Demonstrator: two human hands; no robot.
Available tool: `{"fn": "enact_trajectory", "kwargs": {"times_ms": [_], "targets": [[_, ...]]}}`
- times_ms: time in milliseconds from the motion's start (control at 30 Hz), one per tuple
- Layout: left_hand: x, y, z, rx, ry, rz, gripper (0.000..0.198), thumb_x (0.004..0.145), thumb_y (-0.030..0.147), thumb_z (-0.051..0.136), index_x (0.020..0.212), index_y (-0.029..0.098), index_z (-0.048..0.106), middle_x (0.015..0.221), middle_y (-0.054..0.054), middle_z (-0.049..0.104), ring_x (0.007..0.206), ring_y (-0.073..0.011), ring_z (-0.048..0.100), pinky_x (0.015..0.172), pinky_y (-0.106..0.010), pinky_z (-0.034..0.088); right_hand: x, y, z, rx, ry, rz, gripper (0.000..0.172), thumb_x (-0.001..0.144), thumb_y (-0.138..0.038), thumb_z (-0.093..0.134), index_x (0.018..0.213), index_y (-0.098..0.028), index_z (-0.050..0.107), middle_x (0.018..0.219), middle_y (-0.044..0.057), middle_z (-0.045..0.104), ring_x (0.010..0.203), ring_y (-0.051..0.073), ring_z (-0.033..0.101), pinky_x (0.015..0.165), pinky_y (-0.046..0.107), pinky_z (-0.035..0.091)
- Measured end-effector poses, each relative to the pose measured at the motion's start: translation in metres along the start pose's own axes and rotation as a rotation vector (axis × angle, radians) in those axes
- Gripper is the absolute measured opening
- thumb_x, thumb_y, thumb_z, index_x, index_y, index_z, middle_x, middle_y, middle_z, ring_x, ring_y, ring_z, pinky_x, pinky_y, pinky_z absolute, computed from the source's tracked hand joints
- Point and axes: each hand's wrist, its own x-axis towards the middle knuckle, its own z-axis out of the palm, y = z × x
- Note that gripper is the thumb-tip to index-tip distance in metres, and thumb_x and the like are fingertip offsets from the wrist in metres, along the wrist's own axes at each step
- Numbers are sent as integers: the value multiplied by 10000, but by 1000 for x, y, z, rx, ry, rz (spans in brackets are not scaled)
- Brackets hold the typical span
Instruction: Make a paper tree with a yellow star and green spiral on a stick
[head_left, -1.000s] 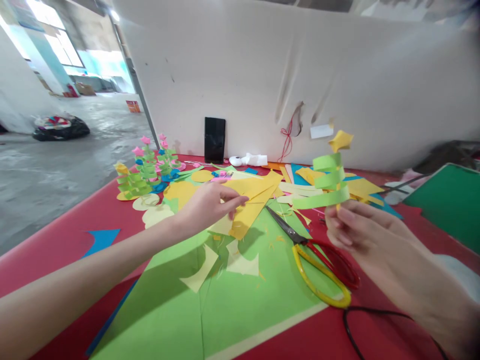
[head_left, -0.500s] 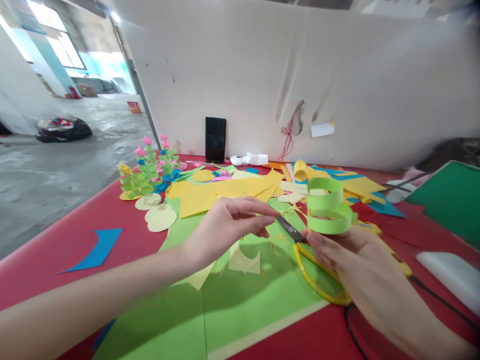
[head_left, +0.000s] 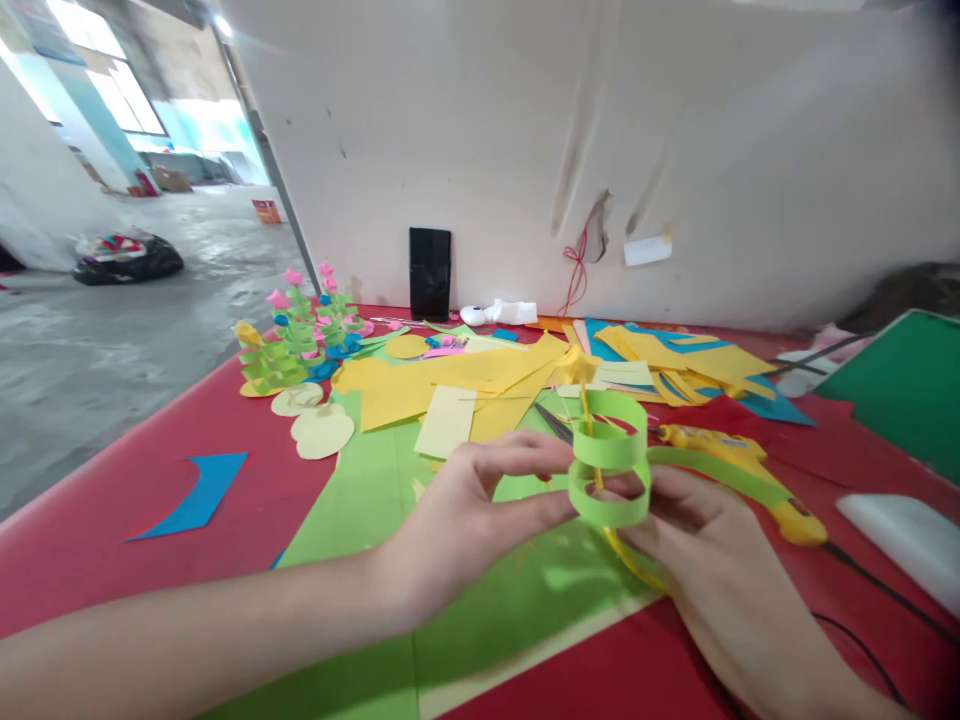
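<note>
A green paper strip (head_left: 611, 513), bent into stacked loops around a thin yellow stem (head_left: 587, 412), stands upright before me. A blurred yellow paper flower (head_left: 576, 368) tops the stem. My right hand (head_left: 694, 540) is closed on the base of the loops, and the strip's loose tail sticks out to the right above it. From the left, my left hand (head_left: 480, 510) brings thumb and forefinger to the lower loop's edge, seemingly gripping it; the fingertips are partly hidden. Behind and below the loops lie yellow-handled scissors (head_left: 634, 562), mostly covered.
Green sheets (head_left: 360, 600) and yellow paper (head_left: 420, 385) cover the red table. Finished paper flowers (head_left: 289, 335) stand at the left. A yellow glue gun (head_left: 720, 445) with a cord lies at the right, near a white object (head_left: 900, 540). A phone (head_left: 430, 273) leans against the back wall.
The green loops have moved left and down, closer to my left hand, and the strip's tail now shows on the right. My left hand has left the scissor tips for the loops.
</note>
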Motion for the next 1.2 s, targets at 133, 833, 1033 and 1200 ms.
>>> {"fn": "enact_trajectory", "kwargs": {"times_ms": [133,833,1033,1200], "targets": [[0,-2,1,-59,-29,-34,197,756,228,656,948,238,703,1069,-24,622,995,-182,581,836,-280,461,-1,3,2,143,-154,67,197,619,-321,751,793,-242,701,784,17,695,751,175,640,705,288,526],[-6,-8,6,-25,82,16,92,778,280,645,863,260,677,929,39,634,919,-119,556,840,-233,408,-12,8,5,179,-259,83,143,747,-389,657,834,-278,682,740,-29,597,686,96,540,633,170,474],[-6,-14,5,45,127,92,130,785,239,633,902,281,672,910,53,650,889,-114,581,815,-222,429,-10,11,9,120,-249,14,95,779,-290,625,862,-267,666,825,-30,642,726,110,576,680,206,493],[-7,-14,3,134,150,136,103,775,273,639,869,244,671,890,30,658,879,-136,597,824,-244,444,-9,3,16,83,-154,49,155,624,-210,738,649,-211,585,690,-43,618,647,97,559,588,161,472]]}}
